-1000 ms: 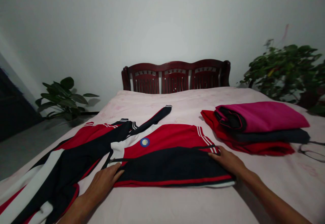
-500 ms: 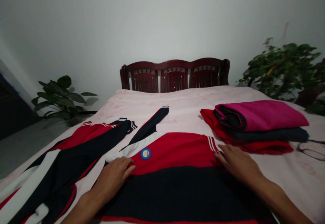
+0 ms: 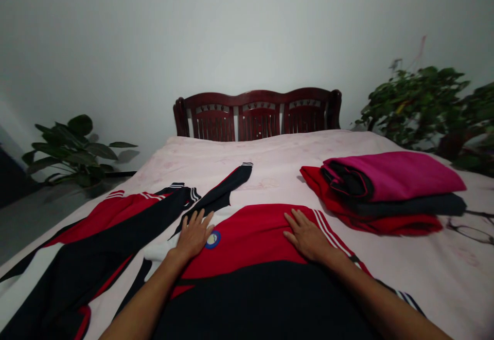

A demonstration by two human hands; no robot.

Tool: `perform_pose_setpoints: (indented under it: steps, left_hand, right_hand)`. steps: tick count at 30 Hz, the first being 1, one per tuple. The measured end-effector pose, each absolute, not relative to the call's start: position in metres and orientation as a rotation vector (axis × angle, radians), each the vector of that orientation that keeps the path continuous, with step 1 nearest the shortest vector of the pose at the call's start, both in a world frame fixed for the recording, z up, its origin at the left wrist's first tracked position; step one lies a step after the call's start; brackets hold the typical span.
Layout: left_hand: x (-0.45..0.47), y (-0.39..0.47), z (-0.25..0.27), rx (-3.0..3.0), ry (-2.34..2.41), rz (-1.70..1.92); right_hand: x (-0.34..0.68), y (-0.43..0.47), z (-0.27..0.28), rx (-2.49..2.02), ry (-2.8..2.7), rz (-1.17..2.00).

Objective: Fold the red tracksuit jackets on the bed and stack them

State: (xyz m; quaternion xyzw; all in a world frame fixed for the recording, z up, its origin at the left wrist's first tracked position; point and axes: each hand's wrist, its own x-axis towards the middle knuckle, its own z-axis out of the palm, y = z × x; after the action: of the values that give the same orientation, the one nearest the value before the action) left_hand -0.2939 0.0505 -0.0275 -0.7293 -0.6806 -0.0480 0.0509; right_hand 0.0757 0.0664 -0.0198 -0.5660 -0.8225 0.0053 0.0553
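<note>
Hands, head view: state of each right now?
Left hand: open, flat on the jacket, fingers by the badge, holding nothing.
Right hand: open, flat on the jacket's red part, holding nothing.

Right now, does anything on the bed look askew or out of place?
One sleeve of the jacket sticks out diagonally, unfolded. Glasses lie loose on the bed beside the stack.

Left hand (image 3: 195, 234) flat, right hand (image 3: 306, 236) flat, fingers spread
</note>
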Motion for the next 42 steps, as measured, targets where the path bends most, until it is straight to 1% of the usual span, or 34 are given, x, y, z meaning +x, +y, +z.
perform_pose_setpoints:
  steps: [5,8,11,14,17,22,26,31,34,36,39,42]
  left_hand:
    - [-0.289,0.066,-0.026,-2.135,-2.096,-0.233]
    - [-0.276,0.08,-0.021,-2.198,-1.987,-0.323]
    - [-0.261,0.097,-0.017,-2.353,-1.817,-0.4]
    - [-0.246,0.112,-0.014,-2.456,-1.695,-0.436]
    - [-0.238,0.122,-0.013,-2.455,-1.673,-0.447]
    - [-0.232,0.132,-0.016,-2.306,-1.766,-0.495]
    - [-0.234,0.133,-0.023,-2.289,-1.816,-0.482]
    - [-0.263,0.113,-0.03,-2.453,-1.739,-0.358]
    - [-0.287,0.104,-0.029,-2.477,-1.811,-0.178]
    - [-0.301,0.101,-0.026,-2.434,-1.854,-0.123]
    - [-0.313,0.099,-0.02,-2.246,-1.94,-0.186]
    - [-0.318,0.095,-0.011,-1.968,-2.172,-0.278]
  right_hand:
    - [0.086,0.072,-0.016,-1.686,-2.408,0.019]
    - [0.081,0.066,-0.004,-1.576,-2.288,-0.064]
    - [0.083,0.061,0.008,-1.571,-2.161,-0.124]
    - [0.086,0.055,0.011,-1.555,-2.248,-0.087]
    - [0.087,0.049,-0.002,-1.464,-2.451,-0.087]
    - [0.094,0.048,-0.027,-1.59,-2.541,-0.154]
    - [0.099,0.051,-0.027,-1.666,-2.535,-0.126]
    - [0.102,0.053,-0.019,-1.654,-2.502,-0.067]
    - [0.103,0.059,-0.007,-1.635,-2.508,-0.061]
    - [0.102,0.068,0.005,-1.667,-2.498,-0.038]
    - [0.097,0.086,0.023,-1.81,-2.421,-0.048]
    - [0.09,0.111,0.033,-1.808,-2.412,-0.089]
